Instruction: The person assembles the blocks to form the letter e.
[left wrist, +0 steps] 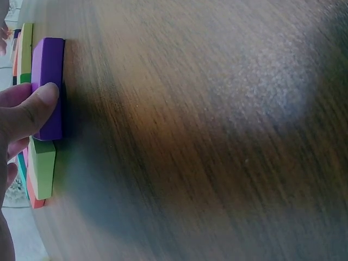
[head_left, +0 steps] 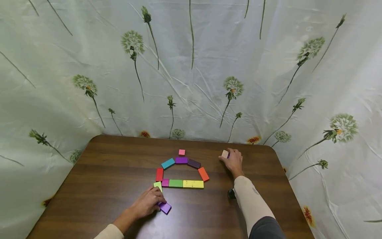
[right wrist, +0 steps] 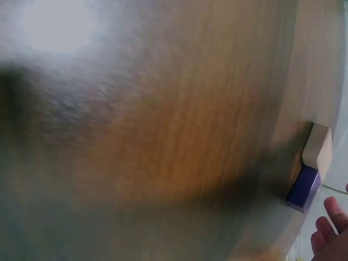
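Observation:
My left hand pinches a purple block at the front of the table. In the left wrist view its thumb lies against the face of this purple block, with fingers behind. A light green block stretches beyond those fingers, partly covered by them. At the back right, my right hand reaches to a beige block and a dark purple block lying end to end. In the right wrist view, its loosely bent fingers are just beside the dark purple block, with a gap showing.
Mid-table, a ring of blocks has red, teal, purple, dark plum, orange, yellow, green and magenta pieces. A pink block lies behind it. A floral curtain hangs behind the table.

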The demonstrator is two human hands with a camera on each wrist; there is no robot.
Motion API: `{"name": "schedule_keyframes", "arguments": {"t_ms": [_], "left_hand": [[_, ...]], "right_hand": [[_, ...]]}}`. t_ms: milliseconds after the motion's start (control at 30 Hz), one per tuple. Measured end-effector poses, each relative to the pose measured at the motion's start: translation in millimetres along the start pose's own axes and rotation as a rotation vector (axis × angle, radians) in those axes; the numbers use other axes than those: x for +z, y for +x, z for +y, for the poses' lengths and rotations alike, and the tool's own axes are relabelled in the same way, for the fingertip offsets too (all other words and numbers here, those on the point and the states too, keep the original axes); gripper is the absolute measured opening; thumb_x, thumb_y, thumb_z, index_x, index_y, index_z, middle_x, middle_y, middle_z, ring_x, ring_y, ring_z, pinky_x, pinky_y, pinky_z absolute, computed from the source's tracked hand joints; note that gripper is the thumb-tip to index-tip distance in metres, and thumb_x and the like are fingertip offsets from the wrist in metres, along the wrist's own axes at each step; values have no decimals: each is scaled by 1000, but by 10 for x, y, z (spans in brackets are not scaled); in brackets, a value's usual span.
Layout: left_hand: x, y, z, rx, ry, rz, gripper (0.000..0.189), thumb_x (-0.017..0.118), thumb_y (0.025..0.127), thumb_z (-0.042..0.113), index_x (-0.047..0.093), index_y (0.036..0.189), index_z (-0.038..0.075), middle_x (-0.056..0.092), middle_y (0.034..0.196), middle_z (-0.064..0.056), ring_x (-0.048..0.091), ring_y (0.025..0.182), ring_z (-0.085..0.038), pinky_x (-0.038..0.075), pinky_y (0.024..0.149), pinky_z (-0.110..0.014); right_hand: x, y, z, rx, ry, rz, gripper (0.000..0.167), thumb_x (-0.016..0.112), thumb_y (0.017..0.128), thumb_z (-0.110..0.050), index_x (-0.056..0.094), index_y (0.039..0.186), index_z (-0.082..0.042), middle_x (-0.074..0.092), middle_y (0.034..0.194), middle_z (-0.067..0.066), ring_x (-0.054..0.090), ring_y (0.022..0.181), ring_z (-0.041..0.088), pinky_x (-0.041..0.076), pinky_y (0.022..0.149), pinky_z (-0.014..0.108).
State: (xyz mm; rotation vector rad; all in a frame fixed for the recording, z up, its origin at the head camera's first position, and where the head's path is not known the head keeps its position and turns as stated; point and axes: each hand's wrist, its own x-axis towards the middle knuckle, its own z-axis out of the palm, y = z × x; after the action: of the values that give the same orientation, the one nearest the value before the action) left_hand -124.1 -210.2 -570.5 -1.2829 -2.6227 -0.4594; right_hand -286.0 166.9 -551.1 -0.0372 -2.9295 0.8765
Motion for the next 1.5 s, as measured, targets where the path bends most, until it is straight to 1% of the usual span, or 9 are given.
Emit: {"name": "schedule_keyframes", "arguments": {"t_ms": [133,267,600,733,833,1000,1133,1300,1500], "left_hand": [[-5,-3,-4,11,5,5,28,85,63,17,74,89,16,67,84,12,55,86,-11,41,79,-34],[6,-8,-1,25,11,-7,28,84,65,18,74,90,16,68,85,13,55,86,-11,41,78,-33],[3,-16,16,-13,-4,-37,25,84,68,19,74,91,16,68,85,13,54,87,-10,41,78,-32],[8,-21,22,17,10,-31,27,84,66,19,74,91,16,68,85,13,54,86,-10,40,78,-31],[4,-17,14,31,28,-20,27,84,65,18,74,90,16,68,84,12,55,85,-10,40,78,-31],[-20,-13,-1,15,32,-27,26,85,66,18,74,90,16,68,84,12,55,86,-11,41,79,-34],[-6,-31,-8,14,27,-9,28,85,62,17,74,88,16,67,83,11,55,85,-11,42,80,-35],[-1,-56,-41,21,18,26,29,86,60,16,74,86,15,67,83,11,54,84,-11,41,77,-33],[34,-8,-16,-12,1,-21,26,85,65,16,74,88,15,68,84,11,55,86,-12,42,81,-38]], "right_hand": [[31,81,30,56,-75,-48,69,71,85,-41,51,132,6,52,123,30,43,115,47,29,99,57],[90,124,48,105,-125,-53,64,70,86,-38,52,129,6,56,118,30,47,110,47,30,95,57],[151,186,-66,160,-81,-4,47,66,82,-17,57,121,8,63,109,28,54,102,46,26,93,58],[140,203,-100,166,-12,22,46,65,81,-12,58,123,6,65,112,24,56,103,43,24,94,57],[98,230,-165,120,83,48,46,66,81,-10,59,124,5,66,112,22,57,103,41,26,94,56],[8,197,-338,14,235,41,41,69,77,-5,65,117,4,68,106,21,60,96,34,42,86,46],[-11,-31,-446,-98,291,-9,37,70,73,0,68,110,4,69,100,19,61,87,28,47,74,37],[64,-483,-580,-264,343,-138,36,72,69,2,71,105,2,68,97,13,59,81,21,48,69,31],[212,-1051,-648,-432,314,-312,35,75,68,1,72,103,0,66,97,6,57,81,15,48,69,24]]}}
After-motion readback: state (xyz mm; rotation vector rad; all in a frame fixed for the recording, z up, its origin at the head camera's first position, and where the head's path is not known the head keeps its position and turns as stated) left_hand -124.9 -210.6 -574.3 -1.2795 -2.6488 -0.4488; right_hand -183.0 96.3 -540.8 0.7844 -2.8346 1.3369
